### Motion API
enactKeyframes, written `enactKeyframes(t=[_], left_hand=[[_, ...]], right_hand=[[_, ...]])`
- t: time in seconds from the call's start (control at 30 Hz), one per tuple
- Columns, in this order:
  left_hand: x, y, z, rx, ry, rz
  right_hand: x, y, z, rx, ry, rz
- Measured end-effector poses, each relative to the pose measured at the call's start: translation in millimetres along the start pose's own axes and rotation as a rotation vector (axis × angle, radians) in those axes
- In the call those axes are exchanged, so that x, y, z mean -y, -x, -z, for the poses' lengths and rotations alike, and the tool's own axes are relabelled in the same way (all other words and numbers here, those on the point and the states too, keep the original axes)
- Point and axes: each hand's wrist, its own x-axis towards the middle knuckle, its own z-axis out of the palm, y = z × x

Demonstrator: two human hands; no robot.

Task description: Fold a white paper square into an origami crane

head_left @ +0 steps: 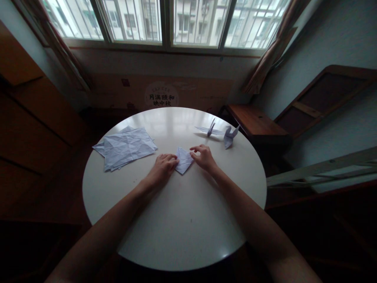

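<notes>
Round tabletop (182,220), smooth white, glossy, few dark specks. L hand (166,163): fingers bunched at L edge of folded paper (183,162); pinch or just press, can't tell. R hand (203,157): thumb + index curved at paper's R corner, slight gap btwn tips; contact unclear. Paper flat on tabletop btwn hands, kite-like, creased, pale. Far L: stack of sheets (126,145), crisscross creases, edges uneven. Far R: 2 origami cranes, one (209,131) w/ wings spread, other (228,138) w/ wings up. Beyond: brown cardboard panel (206,88), printed Chinese chars, approx "月满颐和 / 映中秋".
</notes>
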Motion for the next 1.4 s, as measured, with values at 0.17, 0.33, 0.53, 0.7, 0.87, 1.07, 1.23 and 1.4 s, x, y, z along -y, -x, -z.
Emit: enactKeyframes(t=[0.17, 0.33, 0.53, 0.7, 0.87, 1.07, 1.23, 1.4], left_hand=[[1.6, -0.9, 0.9, 0.035, 0.006, -0.075], [0.5, -0.7, 0.3, 0.042, -0.003, -0.062], [-6.1, -0.6, 4.0, 0.034, -0.004, -0.034], [-10.9, 0.2, 7.4, 0.035, 0.001, -0.04], [-11.8, -0.3, 6.9, 0.031, 0.039, -0.057], [-11.2, 1.6, 5.9, 0.03, 0.048, -0.099], [-11.3, 2.5, 4.7, 0.057, 0.024, -0.104], [-8.4, 1.4, 13.0, 0.06, -0.027, -0.049]], right_hand=[[0.1, 1.9, 2.4, 0.065, 0.08, -0.064], [2.3, 2.4, 3.8, 0.098, 0.087, -0.081], [0.4, 2.0, 4.3, 0.102, 0.078, -0.058], [-2.3, 1.4, 2.4, 0.091, 0.07, -0.041], [-4.7, 1.2, -0.8, 0.106, 0.021, 0.017], [-3.4, 2.8, -4.2, 0.118, -0.015, 0.107], [-1.9, 3.5, -4.2, 0.114, -0.042, 0.145], [0.3, 3.9, -3.1, 0.097, -0.059, 0.202]])
